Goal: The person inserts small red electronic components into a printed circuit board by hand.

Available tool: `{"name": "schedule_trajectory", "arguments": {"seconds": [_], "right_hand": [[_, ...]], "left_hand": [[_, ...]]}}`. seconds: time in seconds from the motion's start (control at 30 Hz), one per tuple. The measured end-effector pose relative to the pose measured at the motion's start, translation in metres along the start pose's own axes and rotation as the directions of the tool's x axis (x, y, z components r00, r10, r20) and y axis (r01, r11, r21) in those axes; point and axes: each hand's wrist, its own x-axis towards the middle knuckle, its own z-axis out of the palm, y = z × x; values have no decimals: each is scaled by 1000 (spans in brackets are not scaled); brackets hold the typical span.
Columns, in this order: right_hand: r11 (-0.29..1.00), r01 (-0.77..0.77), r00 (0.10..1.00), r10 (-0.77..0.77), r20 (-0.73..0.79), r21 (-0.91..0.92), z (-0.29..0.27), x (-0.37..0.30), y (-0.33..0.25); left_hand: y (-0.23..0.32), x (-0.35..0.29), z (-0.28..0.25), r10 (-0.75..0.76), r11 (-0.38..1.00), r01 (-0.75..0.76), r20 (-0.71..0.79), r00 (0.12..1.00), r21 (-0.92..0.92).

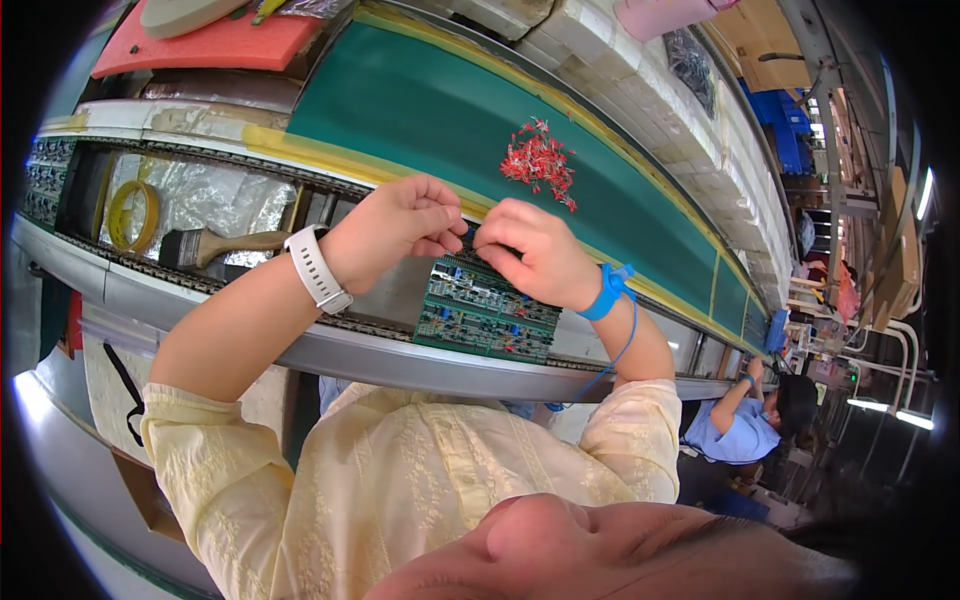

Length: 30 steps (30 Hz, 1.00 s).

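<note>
A green circuit board panel [488, 310] set with many small parts lies across the conveyor rails in front of me. Over its far edge my left hand [412, 222] is closed, thumb and fingertips pinched together; whatever they hold is too small to name. Close beside it, my right hand [530, 250] also has its fingers curled in a pinch above the board, and its fingertips hide what is between them. Beyond my hands, a loose pile of red components with thin metal leads [539, 164] rests on the green mat [420, 95].
Left of the board, a brush [215, 246] and a yellow tape roll [133, 215] lie between the rails. More boards [47, 180] sit at the far left. A blue cord runs from my right wristband [607, 292]. At the right, another person [735, 425] works along the line.
</note>
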Motion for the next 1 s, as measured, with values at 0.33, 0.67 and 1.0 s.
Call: {"name": "schedule_trajectory", "arguments": {"seconds": [0.33, 0.67, 1.0], "right_hand": [[974, 58, 994, -37, 99, -220, 6, 5, 1], [959, 79, 995, -59, 80, -273, 10, 4, 2], [941, 117, 991, -133, -30, -316, 18, -2, 6]], "left_hand": [[-1, 1, 1, -25, 1000, 25, -8, 1000, 13], [-3, 3, 0, -30, 998, 32, -33, 999, 59], [-4, 4, 0, -38, 998, 39, -30, 999, 44]]}}
